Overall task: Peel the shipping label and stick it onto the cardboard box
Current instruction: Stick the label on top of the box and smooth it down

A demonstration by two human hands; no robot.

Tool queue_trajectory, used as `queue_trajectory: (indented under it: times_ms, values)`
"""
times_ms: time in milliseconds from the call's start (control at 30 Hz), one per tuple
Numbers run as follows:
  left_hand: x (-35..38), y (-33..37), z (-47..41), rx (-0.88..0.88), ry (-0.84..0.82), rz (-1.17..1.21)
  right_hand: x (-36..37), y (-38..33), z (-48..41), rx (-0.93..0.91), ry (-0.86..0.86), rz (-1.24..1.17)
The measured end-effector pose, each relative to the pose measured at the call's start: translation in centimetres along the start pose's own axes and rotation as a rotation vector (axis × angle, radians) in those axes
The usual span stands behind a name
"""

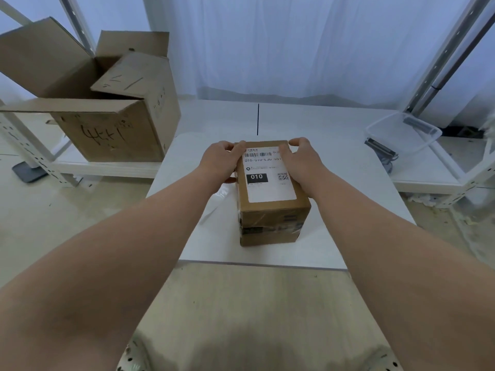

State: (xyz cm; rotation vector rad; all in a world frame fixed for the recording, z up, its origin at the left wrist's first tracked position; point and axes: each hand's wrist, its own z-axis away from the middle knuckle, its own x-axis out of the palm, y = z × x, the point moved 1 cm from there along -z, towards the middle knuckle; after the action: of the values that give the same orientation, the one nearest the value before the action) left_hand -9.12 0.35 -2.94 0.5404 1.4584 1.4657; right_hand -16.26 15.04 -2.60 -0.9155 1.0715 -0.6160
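Note:
A small brown cardboard box stands on the white table, taped around its front. A white shipping label with a barcode, a QR code and a black "010" block lies flat on the box top. My left hand clasps the far left edge of the box, thumb on the label's top left corner. My right hand rests on the far right edge, fingers pressing on the label's upper right part. A clear glossy sheet lies on the table left of the box.
A large open cardboard box with handwriting sits on a low shelf at the left. A clear plastic tray lies at the table's right rear. Metal shelf posts rise at the right. White curtains hang behind.

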Motion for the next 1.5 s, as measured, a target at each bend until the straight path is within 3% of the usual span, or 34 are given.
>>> queue_trajectory:
  times_ms: [100, 300, 433, 567, 733, 1033, 1233, 1333, 1500]
  values:
    - [-0.1, 1.4, 0.3, -0.054, -0.039, 0.011, -0.9, -0.3, 1.2, 0.052, -0.126, -0.145]
    - [-0.1, 2.9, 3.5, -0.21, -0.345, -0.531, -2.6, 0.5, 3.1, 0.141, -0.215, 0.169]
    - [0.0, 2.2, 5.1, -0.165, -0.228, -0.464, -3.7, 0.3, 5.1, 0.222, -0.208, 0.201]
    - [-0.1, 1.5, 6.2, -0.105, -0.149, -0.347, -3.9, 0.4, 6.8, 0.219, -0.179, 0.088]
    - [-0.1, 1.3, 7.4, -0.082, -0.26, -0.404, -2.6, 0.2, 8.1, 0.1, -0.162, 0.172]
    - [-1.3, 2.2, 7.8, -0.17, -0.365, -0.133, -3.4, 0.1, 8.1, 0.177, -0.262, -0.115]
    - [-1.1, 2.3, 6.6, -0.08, -0.201, -0.14, -2.8, -0.1, 6.4, 0.194, -0.194, -0.236]
    - [-0.6, 2.5, 6.4, -0.079, -0.175, -0.142, -2.7, -0.2, 5.6, 0.163, -0.136, -0.071]
    - [0.0, 3.6, 6.5, 0.072, -0.056, -0.206, -4.0, -0.9, 5.5, -0.104, 0.163, 0.431]
